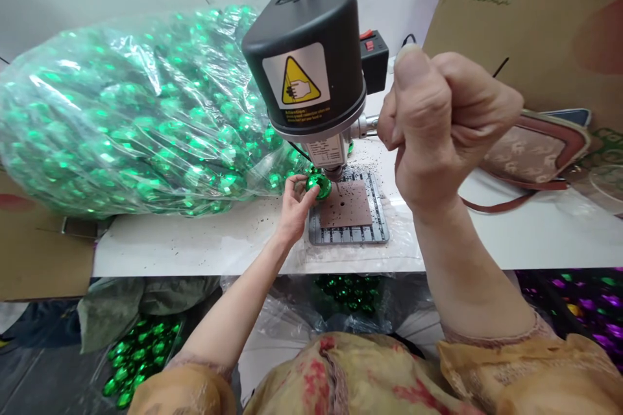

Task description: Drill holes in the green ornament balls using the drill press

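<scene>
Between the thumb and fingers of my left hand (294, 207) is a shiny green faceted ball (318, 187). It is beside the chuck (333, 172) of a small black drill press (304, 58), above the left part of the base. On the metal base plate (380, 233) lies a brownish square board (348, 207) with a dark hole and scattered dark shavings. My right hand (435, 120), raised close to the camera, is closed around the feed lever (370, 124) at the press's right side; most of the lever is hidden behind the fingers.
A big clear bag (131, 117) of green balls fills the table's left side. To the right are a patterned handbag (530, 149) and a large cardboard box (511, 26). More green balls (143, 356) lie below the white table (195, 240). A switch box (374, 61) sits behind the press.
</scene>
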Tool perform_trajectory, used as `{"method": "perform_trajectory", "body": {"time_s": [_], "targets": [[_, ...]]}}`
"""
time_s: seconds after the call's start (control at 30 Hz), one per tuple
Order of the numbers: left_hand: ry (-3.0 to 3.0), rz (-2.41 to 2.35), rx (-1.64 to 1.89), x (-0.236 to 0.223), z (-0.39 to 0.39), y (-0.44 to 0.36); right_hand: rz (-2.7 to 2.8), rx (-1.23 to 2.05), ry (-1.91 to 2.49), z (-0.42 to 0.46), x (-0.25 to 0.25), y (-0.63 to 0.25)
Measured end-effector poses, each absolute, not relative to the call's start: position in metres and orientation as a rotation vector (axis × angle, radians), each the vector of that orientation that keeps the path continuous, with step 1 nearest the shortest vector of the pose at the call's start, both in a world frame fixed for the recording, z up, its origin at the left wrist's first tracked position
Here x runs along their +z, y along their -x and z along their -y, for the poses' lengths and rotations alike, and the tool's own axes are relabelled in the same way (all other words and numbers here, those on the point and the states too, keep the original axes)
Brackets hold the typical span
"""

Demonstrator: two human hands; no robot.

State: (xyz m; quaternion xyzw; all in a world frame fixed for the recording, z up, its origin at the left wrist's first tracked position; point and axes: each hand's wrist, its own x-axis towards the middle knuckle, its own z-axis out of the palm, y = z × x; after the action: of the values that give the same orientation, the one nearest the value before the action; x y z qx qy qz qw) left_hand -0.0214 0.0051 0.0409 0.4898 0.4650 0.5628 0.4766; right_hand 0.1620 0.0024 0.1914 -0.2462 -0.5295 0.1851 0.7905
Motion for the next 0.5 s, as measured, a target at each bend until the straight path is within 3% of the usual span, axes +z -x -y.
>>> {"method": "perform_trajectory", "body": {"time_s": [0.5], "targets": [[-1.595, -1.277, 1.243, 0.015, -0.002, 0.012, 1.174, 0.214, 0.480, -0.001, 0.194, -0.160]]}}
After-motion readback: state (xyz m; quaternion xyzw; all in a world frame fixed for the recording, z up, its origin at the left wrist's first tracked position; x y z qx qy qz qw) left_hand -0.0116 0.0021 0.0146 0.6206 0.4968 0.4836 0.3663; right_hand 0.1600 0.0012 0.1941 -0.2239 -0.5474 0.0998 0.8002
